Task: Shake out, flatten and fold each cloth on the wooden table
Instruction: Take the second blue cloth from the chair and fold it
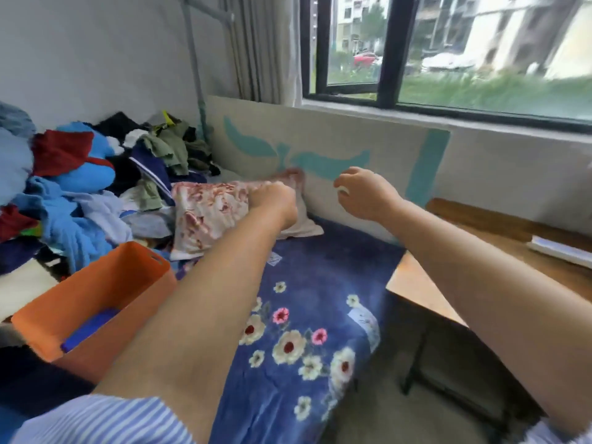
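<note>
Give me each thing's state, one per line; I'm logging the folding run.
Left hand: gripping the floral cloth.
Right hand: raised, fingers curled, pinching something small and white.
Floral cloth: lifted at its top edge, not flat.
Blue cloth: spread over the table edge.
Bin: open, something blue inside.
Clothes pile: heaped, unfolded.

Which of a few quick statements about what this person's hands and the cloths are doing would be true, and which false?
1. The left hand grips the pink flowered cloth. True.
2. The right hand rests flat on the blue flowered cloth. False: it is raised above it, fingers curled, pinching something small and white.
3. The orange bin stands at the right, under the window. False: it is at the left, beside the blue flowered cloth.
4. A pile of mixed clothes lies behind the orange bin. True.
5. The blue flowered cloth is folded into a small square. False: it lies spread out.
</note>
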Demonstrator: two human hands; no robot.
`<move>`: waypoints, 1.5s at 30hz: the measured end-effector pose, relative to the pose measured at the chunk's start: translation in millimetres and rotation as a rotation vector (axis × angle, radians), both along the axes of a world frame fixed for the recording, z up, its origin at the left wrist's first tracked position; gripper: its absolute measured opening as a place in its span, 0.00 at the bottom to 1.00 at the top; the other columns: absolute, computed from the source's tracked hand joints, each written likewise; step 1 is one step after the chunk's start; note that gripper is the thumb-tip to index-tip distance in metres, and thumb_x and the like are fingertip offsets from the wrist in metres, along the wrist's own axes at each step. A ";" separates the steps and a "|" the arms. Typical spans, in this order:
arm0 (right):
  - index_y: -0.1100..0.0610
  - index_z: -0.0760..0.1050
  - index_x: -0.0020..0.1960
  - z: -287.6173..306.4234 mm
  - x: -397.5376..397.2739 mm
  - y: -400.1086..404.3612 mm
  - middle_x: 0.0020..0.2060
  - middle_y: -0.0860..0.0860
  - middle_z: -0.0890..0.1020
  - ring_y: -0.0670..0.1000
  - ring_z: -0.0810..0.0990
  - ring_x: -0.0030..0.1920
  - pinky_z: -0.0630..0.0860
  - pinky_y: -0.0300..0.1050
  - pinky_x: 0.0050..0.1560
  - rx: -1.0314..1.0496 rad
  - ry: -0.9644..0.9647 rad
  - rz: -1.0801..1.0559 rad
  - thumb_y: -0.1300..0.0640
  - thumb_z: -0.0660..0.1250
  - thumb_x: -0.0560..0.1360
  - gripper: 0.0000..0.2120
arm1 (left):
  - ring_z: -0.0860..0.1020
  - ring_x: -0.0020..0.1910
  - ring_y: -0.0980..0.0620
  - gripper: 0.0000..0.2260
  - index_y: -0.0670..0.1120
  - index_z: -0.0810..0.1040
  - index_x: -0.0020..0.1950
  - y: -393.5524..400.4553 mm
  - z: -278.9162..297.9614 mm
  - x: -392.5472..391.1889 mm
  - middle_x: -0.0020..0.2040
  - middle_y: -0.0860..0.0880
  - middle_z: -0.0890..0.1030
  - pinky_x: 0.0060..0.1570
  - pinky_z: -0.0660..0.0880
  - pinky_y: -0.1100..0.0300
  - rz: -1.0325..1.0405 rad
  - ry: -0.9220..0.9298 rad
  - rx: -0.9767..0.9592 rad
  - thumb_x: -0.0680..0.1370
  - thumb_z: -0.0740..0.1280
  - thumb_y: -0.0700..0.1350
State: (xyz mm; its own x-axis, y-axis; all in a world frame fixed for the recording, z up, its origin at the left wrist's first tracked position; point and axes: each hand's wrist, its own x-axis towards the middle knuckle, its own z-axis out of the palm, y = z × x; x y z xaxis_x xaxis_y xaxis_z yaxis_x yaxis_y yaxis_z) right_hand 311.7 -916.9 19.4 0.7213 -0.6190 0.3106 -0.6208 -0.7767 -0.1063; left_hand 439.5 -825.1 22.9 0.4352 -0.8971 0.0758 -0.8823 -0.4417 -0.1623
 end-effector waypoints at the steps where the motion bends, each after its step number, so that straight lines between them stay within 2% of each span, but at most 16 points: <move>1: 0.59 0.74 0.61 1.6 -31.8 -12.1 0.60 0.58 0.75 0.59 0.74 0.60 0.70 0.47 0.60 0.008 -0.014 -0.054 0.61 0.57 0.77 0.15 | 0.69 0.67 0.42 0.16 0.42 0.72 0.66 -15.4 1.9 -27.7 0.67 0.42 0.71 0.63 0.67 0.51 -0.058 -0.004 -0.008 0.79 0.57 0.44; 11: 0.60 0.72 0.63 2.7 -351.2 -94.4 0.64 0.56 0.73 0.57 0.73 0.62 0.70 0.47 0.64 0.065 -0.060 -0.455 0.60 0.58 0.77 0.17 | 0.70 0.64 0.43 0.15 0.42 0.74 0.62 -168.7 5.9 -309.5 0.64 0.42 0.73 0.61 0.67 0.52 -0.426 0.020 -0.031 0.79 0.56 0.44; 15: 0.61 0.73 0.61 -11.4 -481.2 -112.0 0.62 0.56 0.74 0.56 0.73 0.62 0.71 0.48 0.62 0.125 -0.096 -0.639 0.62 0.55 0.77 0.16 | 0.72 0.61 0.43 0.12 0.42 0.76 0.57 -215.0 -10.4 -426.6 0.61 0.43 0.75 0.56 0.69 0.54 -0.586 0.042 -0.022 0.79 0.56 0.43; 19: 0.62 0.73 0.62 -16.6 -592.7 -117.5 0.61 0.58 0.75 0.57 0.73 0.61 0.71 0.48 0.59 0.140 -0.121 -0.791 0.62 0.55 0.77 0.15 | 0.73 0.60 0.44 0.12 0.43 0.76 0.57 -255.5 -20.5 -533.0 0.60 0.44 0.76 0.48 0.66 0.57 -0.731 0.062 0.004 0.79 0.57 0.41; 21: 0.62 0.72 0.62 -22.7 -635.4 -122.9 0.62 0.58 0.74 0.57 0.73 0.61 0.71 0.47 0.58 0.171 -0.154 -0.869 0.61 0.56 0.78 0.16 | 0.72 0.60 0.44 0.12 0.43 0.76 0.58 -271.1 -23.8 -573.5 0.60 0.44 0.76 0.49 0.67 0.56 -0.775 0.087 0.031 0.78 0.57 0.40; 22: 0.61 0.72 0.63 -17.6 -676.4 -136.9 0.63 0.57 0.74 0.56 0.73 0.62 0.71 0.45 0.57 0.156 -0.172 -0.943 0.61 0.56 0.78 0.16 | 0.72 0.60 0.44 0.12 0.42 0.76 0.58 -295.5 -17.7 -618.4 0.60 0.44 0.76 0.51 0.68 0.56 -0.826 0.100 0.029 0.78 0.57 0.40; 25: 0.61 0.72 0.63 -31.8 -712.2 -142.6 0.63 0.56 0.75 0.55 0.73 0.62 0.70 0.42 0.55 0.173 -0.215 -1.011 0.61 0.56 0.78 0.16 | 0.72 0.61 0.43 0.13 0.42 0.76 0.58 -314.5 -28.4 -651.7 0.60 0.44 0.76 0.52 0.69 0.55 -0.897 0.104 0.043 0.78 0.57 0.40; 30: 0.61 0.73 0.62 -46.4 -776.4 -176.0 0.61 0.56 0.76 0.56 0.74 0.61 0.70 0.44 0.59 0.199 -0.244 -1.170 0.62 0.58 0.77 0.15 | 0.72 0.61 0.43 0.13 0.42 0.76 0.59 -375.0 -36.3 -718.2 0.61 0.44 0.75 0.51 0.69 0.55 -0.986 0.128 0.073 0.77 0.57 0.38; 33: 0.62 0.74 0.61 -45.3 -817.1 -205.0 0.59 0.58 0.77 0.57 0.75 0.59 0.70 0.45 0.56 0.187 -0.248 -1.255 0.63 0.58 0.76 0.14 | 0.74 0.59 0.43 0.13 0.42 0.77 0.58 -417.6 -34.3 -760.0 0.59 0.43 0.77 0.51 0.70 0.55 -1.048 0.174 0.077 0.77 0.57 0.38; 37: 0.62 0.74 0.60 -43.5 -865.8 -238.7 0.58 0.58 0.78 0.57 0.76 0.57 0.69 0.41 0.51 0.227 -0.261 -1.344 0.62 0.58 0.77 0.14 | 0.76 0.52 0.44 0.13 0.41 0.77 0.55 -472.1 -39.5 -811.5 0.52 0.44 0.78 0.43 0.67 0.56 -1.132 0.185 0.116 0.79 0.55 0.40; 40: 0.62 0.76 0.57 -44.6 -900.5 -266.9 0.54 0.59 0.80 0.56 0.77 0.53 0.65 0.38 0.45 0.250 -0.269 -1.390 0.62 0.57 0.77 0.13 | 0.76 0.53 0.45 0.13 0.42 0.77 0.56 -508.2 -42.4 -853.8 0.54 0.45 0.78 0.42 0.67 0.57 -1.181 0.207 0.148 0.79 0.55 0.40; 42: 0.62 0.77 0.54 -49.3 -918.1 -282.4 0.51 0.58 0.81 0.55 0.77 0.49 0.66 0.39 0.43 0.259 -0.279 -1.416 0.61 0.57 0.77 0.12 | 0.75 0.50 0.45 0.13 0.41 0.76 0.57 -522.4 -43.8 -877.5 0.50 0.45 0.76 0.42 0.67 0.57 -1.205 0.234 0.183 0.79 0.55 0.40; 43: 0.62 0.77 0.53 -53.3 -930.1 -292.0 0.50 0.57 0.81 0.55 0.77 0.48 0.66 0.40 0.42 0.262 -0.283 -1.436 0.61 0.57 0.77 0.12 | 0.74 0.48 0.46 0.12 0.41 0.76 0.55 -531.0 -45.8 -893.2 0.48 0.45 0.75 0.41 0.68 0.58 -1.220 0.250 0.202 0.79 0.55 0.40; 45: 0.64 0.77 0.49 -60.3 -946.2 -306.0 0.44 0.58 0.79 0.57 0.78 0.47 0.67 0.41 0.40 0.274 -0.288 -1.474 0.62 0.57 0.76 0.11 | 0.72 0.43 0.47 0.09 0.42 0.73 0.42 -542.4 -52.5 -916.7 0.40 0.48 0.72 0.35 0.67 0.59 -1.240 0.268 0.237 0.78 0.55 0.39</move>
